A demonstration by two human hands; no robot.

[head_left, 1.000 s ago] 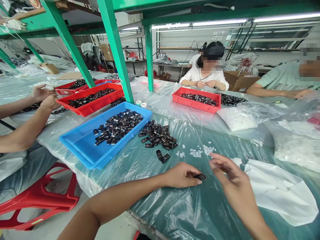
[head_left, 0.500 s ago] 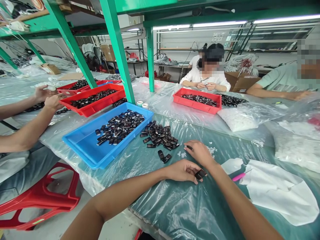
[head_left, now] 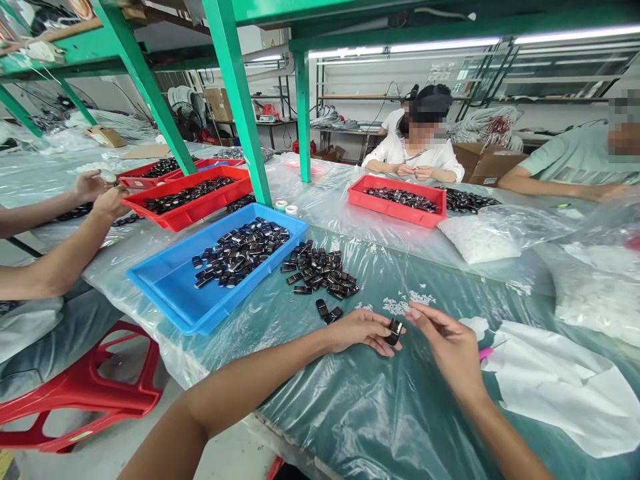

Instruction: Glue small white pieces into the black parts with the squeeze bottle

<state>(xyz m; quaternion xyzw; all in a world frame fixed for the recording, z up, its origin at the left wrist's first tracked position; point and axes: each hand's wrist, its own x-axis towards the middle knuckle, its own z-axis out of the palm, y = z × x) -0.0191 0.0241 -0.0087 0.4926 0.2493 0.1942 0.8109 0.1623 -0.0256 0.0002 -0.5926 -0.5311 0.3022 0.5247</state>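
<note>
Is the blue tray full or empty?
Partly filled: black parts cover only the far end of the blue tray; its near end is bare blue. The left hand holds a single part outside it.

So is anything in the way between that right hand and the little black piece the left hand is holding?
Nothing visible. The left hand pinches the small black piece, and the right hand has its fingertips right beside it. The loose pile and white bits lie farther back.

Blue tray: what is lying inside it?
A loose heap of small black parts lies in the far half of the blue tray; the near half shows only blue floor. Whatever is under the heap is covered.
</note>
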